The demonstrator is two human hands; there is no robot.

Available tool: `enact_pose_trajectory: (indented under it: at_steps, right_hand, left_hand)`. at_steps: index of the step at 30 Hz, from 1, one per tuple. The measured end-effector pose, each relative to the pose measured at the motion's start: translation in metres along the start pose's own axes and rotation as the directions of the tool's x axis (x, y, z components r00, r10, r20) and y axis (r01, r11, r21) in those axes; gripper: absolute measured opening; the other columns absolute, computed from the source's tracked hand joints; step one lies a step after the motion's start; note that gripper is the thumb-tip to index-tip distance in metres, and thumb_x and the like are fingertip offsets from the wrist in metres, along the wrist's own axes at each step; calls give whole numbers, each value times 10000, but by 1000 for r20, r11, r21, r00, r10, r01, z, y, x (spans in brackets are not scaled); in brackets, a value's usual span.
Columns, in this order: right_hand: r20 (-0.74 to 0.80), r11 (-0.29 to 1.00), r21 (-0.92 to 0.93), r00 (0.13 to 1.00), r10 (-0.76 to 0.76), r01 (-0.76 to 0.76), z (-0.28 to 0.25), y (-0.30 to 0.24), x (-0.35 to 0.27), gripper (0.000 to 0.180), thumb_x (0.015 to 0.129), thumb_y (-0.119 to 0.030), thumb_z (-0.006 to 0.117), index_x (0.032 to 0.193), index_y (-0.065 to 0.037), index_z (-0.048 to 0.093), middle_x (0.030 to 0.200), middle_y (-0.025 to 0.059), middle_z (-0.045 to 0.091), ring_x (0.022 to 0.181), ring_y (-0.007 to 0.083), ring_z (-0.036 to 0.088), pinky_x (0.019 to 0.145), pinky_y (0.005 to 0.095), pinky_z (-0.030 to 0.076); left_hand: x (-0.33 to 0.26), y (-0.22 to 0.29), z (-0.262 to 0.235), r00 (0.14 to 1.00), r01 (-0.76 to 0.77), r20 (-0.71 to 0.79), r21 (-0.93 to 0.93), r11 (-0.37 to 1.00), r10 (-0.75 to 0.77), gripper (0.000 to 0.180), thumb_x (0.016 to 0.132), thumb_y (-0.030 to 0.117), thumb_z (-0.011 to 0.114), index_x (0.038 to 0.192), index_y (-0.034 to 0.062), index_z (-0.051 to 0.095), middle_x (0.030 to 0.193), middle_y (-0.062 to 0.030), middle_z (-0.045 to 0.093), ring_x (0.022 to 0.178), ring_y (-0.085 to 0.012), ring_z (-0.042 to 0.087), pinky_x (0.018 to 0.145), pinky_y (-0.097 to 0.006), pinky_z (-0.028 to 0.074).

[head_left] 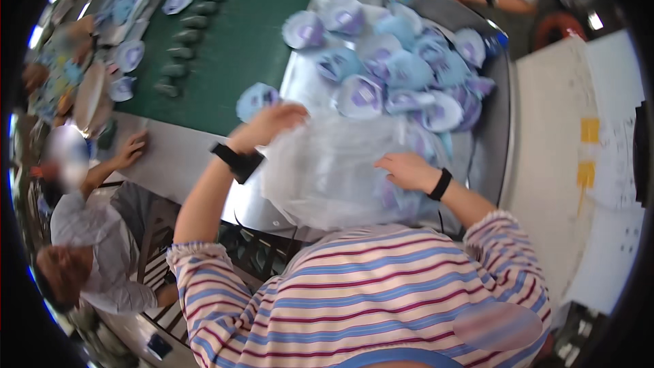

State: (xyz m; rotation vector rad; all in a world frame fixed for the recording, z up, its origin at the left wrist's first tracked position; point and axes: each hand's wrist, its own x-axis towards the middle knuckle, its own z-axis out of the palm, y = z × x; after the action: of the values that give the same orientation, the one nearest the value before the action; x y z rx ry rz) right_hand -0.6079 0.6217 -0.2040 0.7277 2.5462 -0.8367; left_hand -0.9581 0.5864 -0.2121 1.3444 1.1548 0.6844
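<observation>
The shiny metal bench (300, 88) carries a large clear crinkled plastic bag (327, 170). Beyond the fingers, a heap of blue-and-lilac round packets (402, 71) looks mostly unbagged. Left hand (272, 123) grips the bag's rim; right hand (407, 170) rests half-curled on it.

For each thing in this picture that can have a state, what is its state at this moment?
Clear plastic bag: crumpled, lying on the metal table, both hands on it.
Left hand: grips the bag's upper edge.
Right hand: rests flat on the bag, fingers spread.
Blue and purple packets: loose pile, overlapping on the table behind the bag.
Single packet: apart from the pile, beside the left hand.
Green belt: carries a row of dark pieces.
</observation>
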Motion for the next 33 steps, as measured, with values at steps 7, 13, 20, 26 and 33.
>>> enact_pose_trajectory:
  at_steps: [7, 13, 20, 26, 33]
  right_hand:
    - [312, 972, -146, 924, 222, -184, 6, 33, -93, 303, 747, -301, 616, 996, -132, 583, 890, 122, 632, 847, 309, 601, 689, 416, 471]
    - [2, 888, -133, 896, 445, -441, 6, 57, -117, 570, 707, -457, 641, 1051, -15, 535, 931, 179, 593, 891, 348, 579, 736, 428, 475]
    - [-345, 874, 452, 869, 354, -177, 55, 61, -45, 352, 673, -188, 608, 937, 14, 493, 947, 190, 534, 915, 377, 522, 754, 427, 440]
    - [-496, 914, 314, 865, -74, 258, 47, -11, 34, 110, 688, -68, 502, 748, -41, 590, 837, 156, 581, 818, 338, 540, 734, 410, 430]
    - [-612, 417, 621, 743, -273, 664, -27, -43, 20, 151, 715, 77, 435, 648, -12, 537, 669, 76, 578, 739, 191, 601, 783, 336, 459]
  left_hand:
    - [4, -7, 222, 864, -218, 503, 329, 919, 25, 454, 816, 211, 570, 1203, 11, 442, 1173, -176, 476, 1074, -335, 464, 909, -362, 391]
    - [18, 30, 258, 697, -433, 514, -254, 865, 500, 350, 861, 163, 500, 1190, 43, 496, 1168, -124, 505, 1080, -270, 472, 948, -340, 351]
    - [58, -58, 241, 961, 66, -275, 208, 976, -6, 441, 825, 220, 573, 1182, -1, 439, 1220, -176, 445, 1003, -244, 517, 778, -326, 447]
    - [15, -55, 192, 928, 92, -289, -430, 898, -234, 576, 834, 150, 537, 1326, 19, 267, 1294, -174, 375, 1086, -234, 470, 903, -329, 380]
    - [-38, -58, 141, 843, -90, -537, -207, 974, -37, 442, 846, 114, 481, 1265, 24, 372, 1263, -185, 408, 1137, -260, 429, 941, -317, 341]
